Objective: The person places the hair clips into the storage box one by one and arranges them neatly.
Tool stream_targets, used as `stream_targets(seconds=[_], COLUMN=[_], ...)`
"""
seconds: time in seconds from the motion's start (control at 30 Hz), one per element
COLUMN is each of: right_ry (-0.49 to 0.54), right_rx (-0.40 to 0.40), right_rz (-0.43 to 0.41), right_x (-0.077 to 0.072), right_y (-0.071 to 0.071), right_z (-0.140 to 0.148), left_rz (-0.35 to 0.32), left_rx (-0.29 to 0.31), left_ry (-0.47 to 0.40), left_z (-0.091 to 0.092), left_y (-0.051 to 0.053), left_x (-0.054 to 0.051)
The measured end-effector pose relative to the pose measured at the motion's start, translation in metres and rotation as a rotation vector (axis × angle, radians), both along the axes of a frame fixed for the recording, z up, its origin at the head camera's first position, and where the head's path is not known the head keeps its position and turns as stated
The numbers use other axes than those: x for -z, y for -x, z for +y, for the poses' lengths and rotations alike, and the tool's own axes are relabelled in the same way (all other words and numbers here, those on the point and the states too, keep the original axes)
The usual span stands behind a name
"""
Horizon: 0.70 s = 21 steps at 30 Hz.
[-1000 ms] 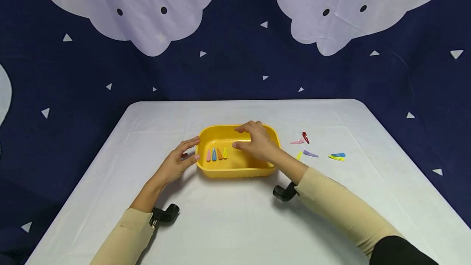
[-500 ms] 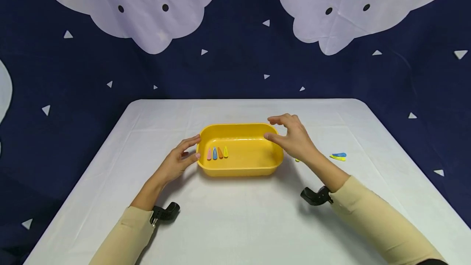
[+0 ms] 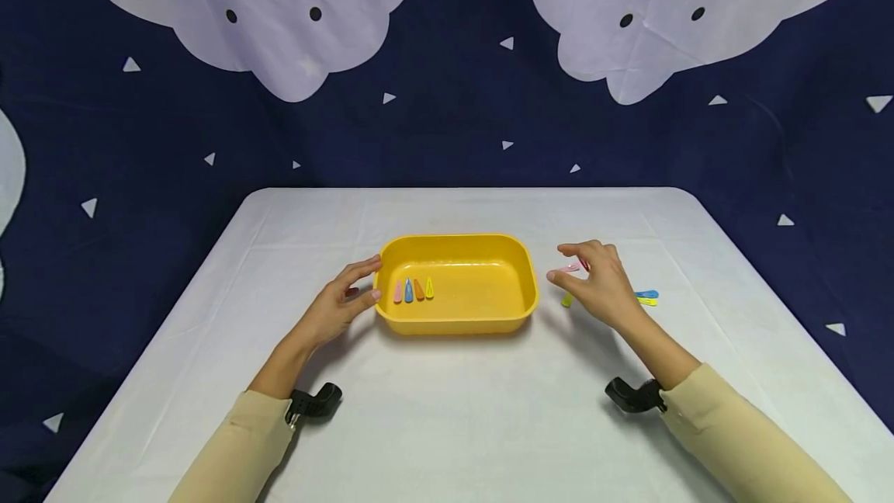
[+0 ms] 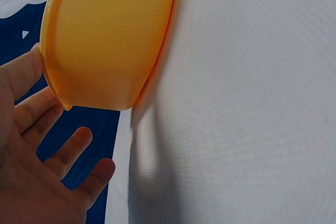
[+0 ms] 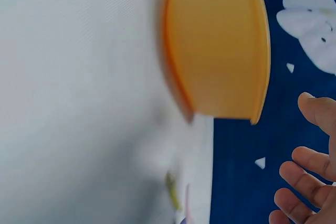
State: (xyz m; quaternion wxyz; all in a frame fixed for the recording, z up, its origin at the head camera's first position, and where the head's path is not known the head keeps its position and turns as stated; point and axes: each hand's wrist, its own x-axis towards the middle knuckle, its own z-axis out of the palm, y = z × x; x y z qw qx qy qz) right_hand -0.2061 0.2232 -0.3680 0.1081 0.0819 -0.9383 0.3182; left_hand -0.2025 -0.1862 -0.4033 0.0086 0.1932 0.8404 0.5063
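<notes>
Tray (image 3: 457,327) in yellow, its long axis running left to right, sits on a white table (image 3: 447,410) between a person's two hands. The left hand (image 3: 335,303) rests its fingertips against the left end of the rim, fingers fairly straight, not closed around anything. The right hand (image 3: 602,282) hovers past the tray's right end, thumb and fingers spread apart, nothing visibly held.

The relation that counts, as judged here, is at those right fingertips: a pink clip (image 3: 571,267) shows in the gap between thumb and index finger, lying roughly left to right, with a red clip (image 3: 584,264) beside it, mostly hidden. A yellow clip (image 3: 567,300) lies just to the near side of the thumb, slanting near to far. Right of the wrist, a blue clip (image 3: 648,294) and a second yellow clip (image 3: 649,303) lie left to right, partly covered. The right hand is clearly nearer to all five; the left is across the tray. Inside, at left, a row of four clips (image 3: 419,290) points near to far.
</notes>
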Motion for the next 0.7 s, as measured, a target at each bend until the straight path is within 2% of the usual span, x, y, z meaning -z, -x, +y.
stream_targets(seconds=[0.17,0.43,0.7], right_ry=[-0.02,-0.088,-0.121], right_rx=[0.021,0.044,0.041], right_rz=[-0.007,-0.097,-0.115], right_x=[0.013,0.031,0.045], right_y=[-0.001,0.001,0.004], right_z=[0.011,0.026,0.032], left_rz=[-0.002,-0.007,-0.011], left_rx=[-0.001,0.0,0.0], left_ry=[-0.001,-0.004,-0.008], left_z=[0.0,0.001,0.0], left_y=[0.0,0.0,0.001], left_x=[0.0,-0.001,0.0])
